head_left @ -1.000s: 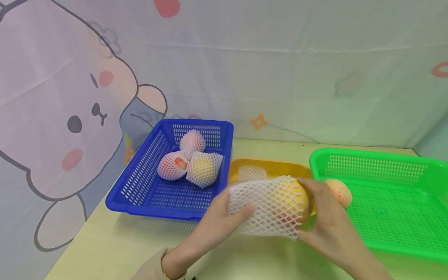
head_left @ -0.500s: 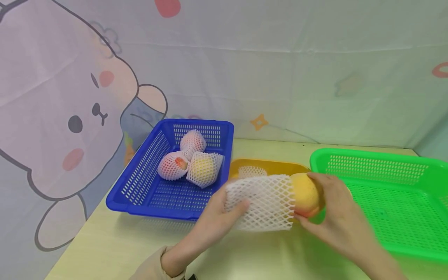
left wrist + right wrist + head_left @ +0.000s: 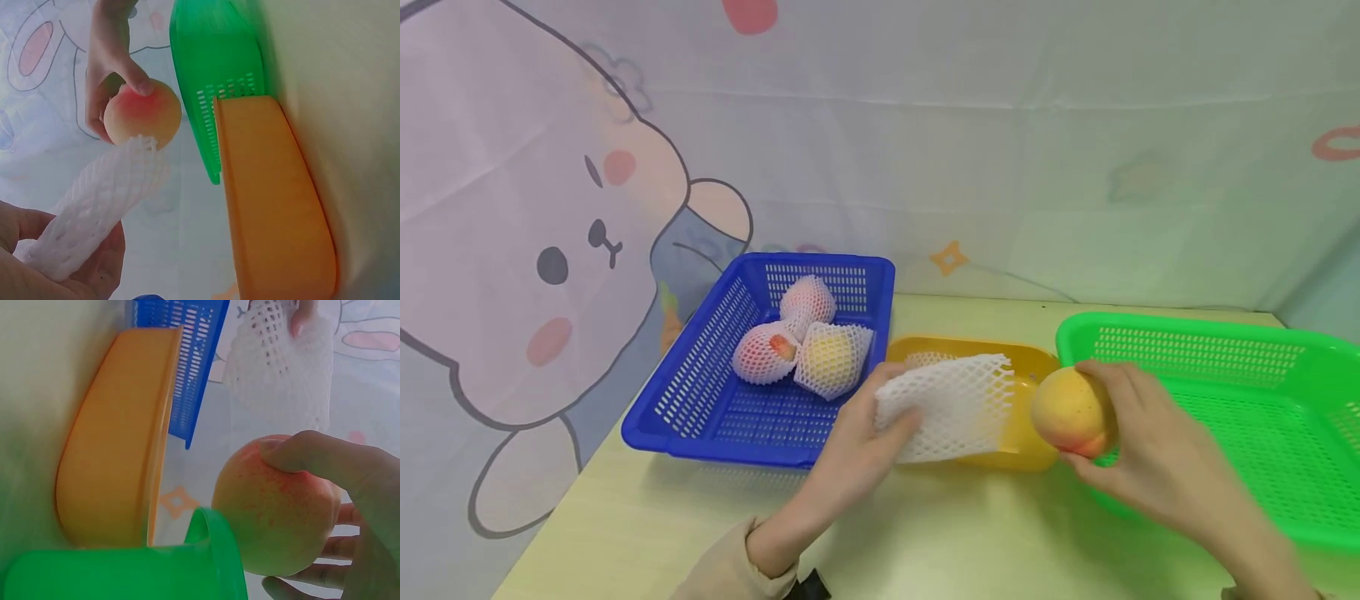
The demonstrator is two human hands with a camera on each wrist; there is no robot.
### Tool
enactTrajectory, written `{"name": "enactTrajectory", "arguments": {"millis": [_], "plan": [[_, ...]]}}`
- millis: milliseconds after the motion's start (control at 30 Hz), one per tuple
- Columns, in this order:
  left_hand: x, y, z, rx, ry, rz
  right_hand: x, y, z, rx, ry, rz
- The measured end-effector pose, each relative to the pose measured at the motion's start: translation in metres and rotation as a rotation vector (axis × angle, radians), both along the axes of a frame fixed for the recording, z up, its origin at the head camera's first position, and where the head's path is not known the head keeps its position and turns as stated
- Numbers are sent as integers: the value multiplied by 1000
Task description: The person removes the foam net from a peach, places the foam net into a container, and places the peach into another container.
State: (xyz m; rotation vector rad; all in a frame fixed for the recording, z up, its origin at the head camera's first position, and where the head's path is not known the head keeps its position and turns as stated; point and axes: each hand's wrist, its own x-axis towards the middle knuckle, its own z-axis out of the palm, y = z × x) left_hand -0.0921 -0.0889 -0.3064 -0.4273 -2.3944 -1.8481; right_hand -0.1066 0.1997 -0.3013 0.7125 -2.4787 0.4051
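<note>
My left hand (image 3: 861,429) pinches a white foam net sleeve (image 3: 955,408) by one end, thumb on top. The sleeve hangs flattened, its other end pointing right. In my right hand (image 3: 1150,450) is a yellow peach (image 3: 1067,412) with a red blush, gripped between thumb and fingers. The peach is bare and apart from the sleeve in the head view. From the right wrist view, the thumb lies across the reddish side of the peach (image 3: 275,512). Both hands are above the table, in front of a yellow tray (image 3: 1033,458).
A blue basket (image 3: 722,450) at left holds three fruits in foam nets (image 3: 831,362). Another foam net (image 3: 928,358) lies in the yellow tray, partly hidden. At right stands a green basket (image 3: 1262,417); the right hand covers part of it. A printed cloth (image 3: 1000,167) hangs behind.
The peach was partly inside the foam sleeve and has come out to the right with my right hand. My left hand has kept its hold on the sleeve, which has flattened.
</note>
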Motion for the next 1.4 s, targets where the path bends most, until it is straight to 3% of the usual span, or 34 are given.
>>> {"name": "enactTrajectory", "arguments": {"millis": [200,333,467,633,733,967,1200,1400], "plan": [[-6,6,-3,-103,91,74,0,8,3,42,-43,-12],[-10,12,-7,-178,210,102,1,13,5,50,-88,-13],[-15,20,-12,-358,385,159,1,19,7,48,-148,-34],[-20,30,-18,-584,536,215,1,28,8,45,-203,-39],[-21,36,-22,-665,589,248,0,33,9,39,-221,-29],[-27,52,-27,-744,715,319,-1,45,9,33,-295,-34],[-37,67,-34,-955,760,341,-2,54,11,38,-402,-52],[-44,77,-39,-1054,800,366,-2,59,10,47,-444,-67]]}}
